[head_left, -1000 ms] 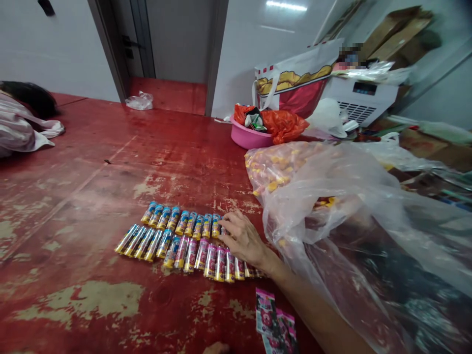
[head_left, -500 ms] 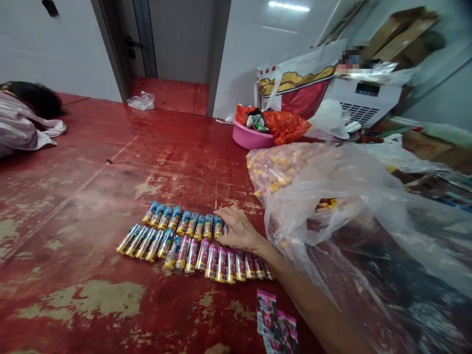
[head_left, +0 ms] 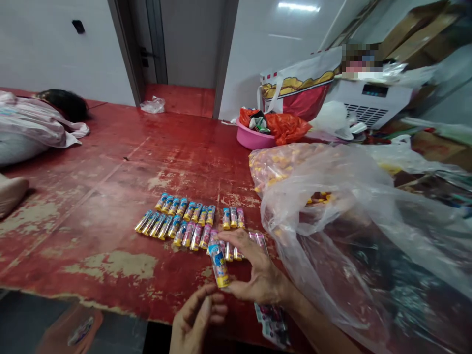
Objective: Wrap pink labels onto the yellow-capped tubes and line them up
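My right hand [head_left: 254, 270] grips a small clear tube [head_left: 220, 268] between thumb and fingers; the tube has a blue top, a yellow base and a printed label. Just below it, my left hand [head_left: 199, 317] is empty, its fingers loosely bent and apart from the thumb. Beyond the hands, similar tubes lie side by side in two rows: blue-topped ones [head_left: 190, 210] at the back, and blue and pink ones [head_left: 187, 234] in front. Part of the front row is hidden behind my right hand. Printed pink-and-dark cards [head_left: 273, 324] lie under my right forearm.
A large clear plastic bag [head_left: 295, 196] with yellow-and-pink pieces covers the right side. Behind it stand a pink basin [head_left: 254, 138] and a big printed bag [head_left: 306, 93]. A person [head_left: 33, 123] lies at the left on the worn red surface [head_left: 106, 265].
My right hand has drawn back from the back row with one blue-topped tube, leaving a gap there. My left hand has come up into view beside it. The camera has turned slightly left and down.
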`<state>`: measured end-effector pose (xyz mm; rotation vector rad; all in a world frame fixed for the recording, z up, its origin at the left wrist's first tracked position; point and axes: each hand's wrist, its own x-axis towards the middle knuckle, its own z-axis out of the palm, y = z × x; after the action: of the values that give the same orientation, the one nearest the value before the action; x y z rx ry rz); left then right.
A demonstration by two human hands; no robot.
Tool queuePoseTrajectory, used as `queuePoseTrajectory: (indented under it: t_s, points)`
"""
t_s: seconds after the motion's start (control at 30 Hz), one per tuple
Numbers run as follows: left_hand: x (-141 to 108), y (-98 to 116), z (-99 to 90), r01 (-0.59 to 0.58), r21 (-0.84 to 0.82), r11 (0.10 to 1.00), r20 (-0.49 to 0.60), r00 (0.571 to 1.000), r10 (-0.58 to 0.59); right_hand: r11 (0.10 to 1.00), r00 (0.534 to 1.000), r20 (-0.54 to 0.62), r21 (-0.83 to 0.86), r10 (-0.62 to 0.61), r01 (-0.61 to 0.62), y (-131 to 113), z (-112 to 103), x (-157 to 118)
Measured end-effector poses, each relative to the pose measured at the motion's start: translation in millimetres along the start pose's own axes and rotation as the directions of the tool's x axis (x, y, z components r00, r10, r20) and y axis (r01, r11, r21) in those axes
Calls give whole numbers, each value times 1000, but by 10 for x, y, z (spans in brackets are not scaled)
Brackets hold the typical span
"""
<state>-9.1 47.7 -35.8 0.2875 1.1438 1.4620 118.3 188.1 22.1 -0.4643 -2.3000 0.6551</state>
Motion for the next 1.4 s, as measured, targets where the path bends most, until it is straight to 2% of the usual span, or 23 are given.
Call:
queuePoseTrajectory:
  t_s: [0.1, 0.23, 0.43, 0.53, 0.67, 0.8, 1.0, 1.13, 1.2, 1.3, 1.4]
  points:
    - [-58, 217, 55, -48, -100, 994, 69, 996, 55, 999, 999, 23, 25, -35, 34, -201, 40, -94]
    - [-205, 393, 96, -33, -95, 995, 99, 994, 42, 997, 997, 23, 47, -69, 68, -423, 60, -172]
    - [-427, 458, 56, -31, -120, 992, 121, 992, 46, 995, 994, 72, 54, -88, 84, -649, 45, -244]
    - [-524, 485, 25, -21, -173, 985, 158, 986, 49, 991, 989, 124, 114, -80, 66, -710, 20, -267]
    - [-626, 510, -19, -24, -198, 980, 205, 977, 65, 971, 990, 120, 234, -73, 43, -764, -9, -271]
    - [-684, 504, -63, -53, -159, 986, 232, 968, 89, 939, 993, 106, 336, 45, -78, -800, 6, -242]
    - [-693, 495, -62, -89, -112, 990, 249, 962, 115, 788, 941, 193, 514, 279, -339, -798, 122, -205]
    - [-604, 415, -102, -130, -74, 989, 224, 964, 143, 705, 907, 226, 572, 356, -420, -715, 202, -195]
    - [-523, 340, -151, -139, -50, 989, 208, 967, 147, 626, 883, 285, 625, 372, -466, -660, 236, -196]
    - [-392, 238, -215, -161, -53, 986, 224, 960, 169, 465, 817, 414, 677, 400, -571, -600, 289, -210]
    - [-309, 205, -212, -163, -55, 985, 265, 949, 172, 359, 775, 452, 703, 443, -615, -568, 324, -220]
